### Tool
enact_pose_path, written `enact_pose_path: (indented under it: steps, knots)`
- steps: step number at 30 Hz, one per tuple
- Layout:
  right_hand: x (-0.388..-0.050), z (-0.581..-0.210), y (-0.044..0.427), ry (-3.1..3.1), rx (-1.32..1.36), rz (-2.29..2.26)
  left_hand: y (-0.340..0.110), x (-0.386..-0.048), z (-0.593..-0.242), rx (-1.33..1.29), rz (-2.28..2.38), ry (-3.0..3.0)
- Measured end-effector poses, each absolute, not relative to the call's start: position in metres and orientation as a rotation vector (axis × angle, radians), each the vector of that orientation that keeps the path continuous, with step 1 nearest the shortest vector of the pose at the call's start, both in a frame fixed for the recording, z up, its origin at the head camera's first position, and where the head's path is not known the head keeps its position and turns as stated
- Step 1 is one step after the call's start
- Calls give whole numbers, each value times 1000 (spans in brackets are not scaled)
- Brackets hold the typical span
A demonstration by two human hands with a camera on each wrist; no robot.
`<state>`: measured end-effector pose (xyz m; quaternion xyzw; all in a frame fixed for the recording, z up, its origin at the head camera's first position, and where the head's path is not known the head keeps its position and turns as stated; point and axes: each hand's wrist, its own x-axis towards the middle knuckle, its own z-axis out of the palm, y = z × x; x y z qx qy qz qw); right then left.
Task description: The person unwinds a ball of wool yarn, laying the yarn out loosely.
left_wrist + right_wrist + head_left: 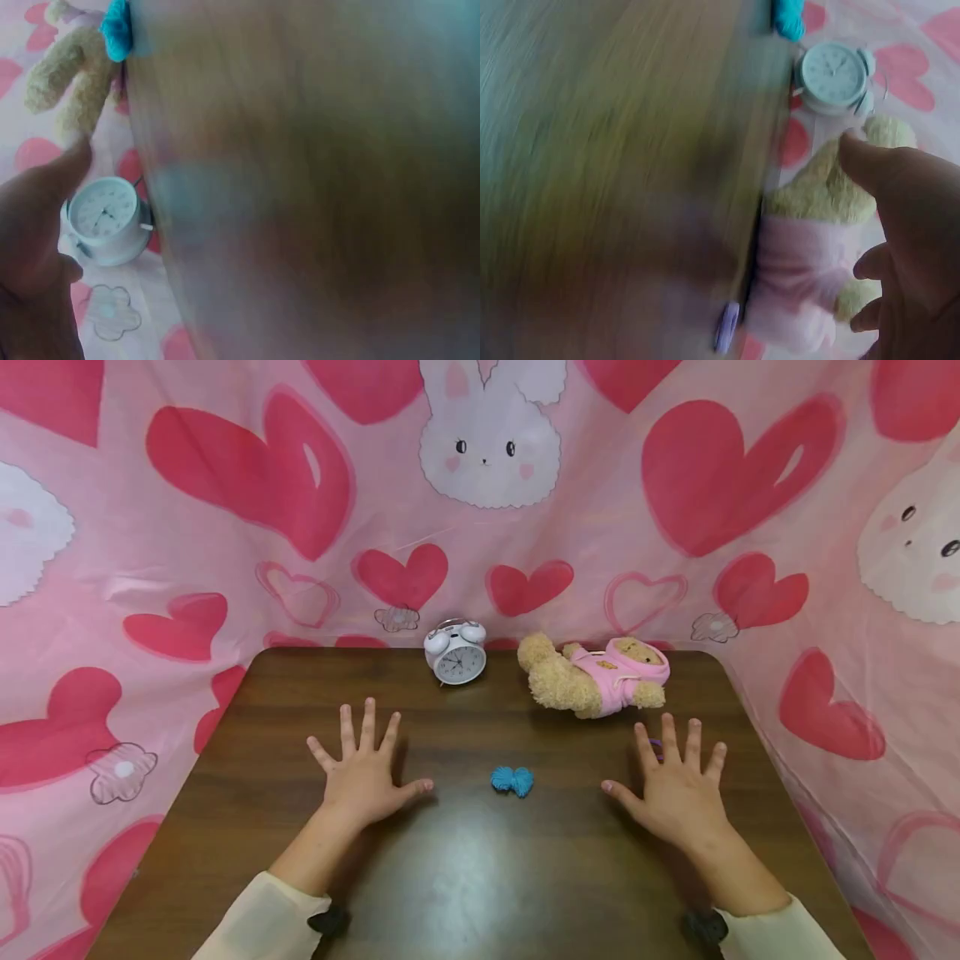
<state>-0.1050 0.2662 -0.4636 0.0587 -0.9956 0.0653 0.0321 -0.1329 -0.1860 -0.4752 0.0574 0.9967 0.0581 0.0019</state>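
Observation:
My left hand [360, 785] is spread above the left half of the table, fingers straight, holding nothing. On the other side, my right hand [681, 793] is spread the same way and also holds nothing. Between them lies a small bundle of blue yarn [512, 781] tied at its middle like a bow. A small purple object [726, 328] is partly hidden behind the right hand's fingers in the head view; its kind is unclear. Beyond the hands are a white twin-bell alarm clock [459, 662] and a teddy bear [558, 681] in a pink hoodie, lying on its back.
The dark wooden table [465, 877] has its back edge close to a pink cloth [315, 510] printed with hearts and rabbits. That cloth also hangs along the left and right sides. Clock and bear stand near the back edge.

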Motion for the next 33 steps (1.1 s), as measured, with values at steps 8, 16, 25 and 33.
enact_pose_path:
  steps: [8, 16, 25, 33]
  knots:
    - [-114, -467, 238, -2980, 358, 329, -167, -138, -482, 286, 224, 3079]
    - [-120, -477, 207, -2945, 500, 482, -139, -139, -485, 407, 350, 3008]
    - [-124, -485, 178, -3010, 600, 621, -115, -144, -487, 544, 516, 2907]
    - [-134, -489, 163, -3051, 650, 712, -100, -150, -490, 618, 781, 2735]
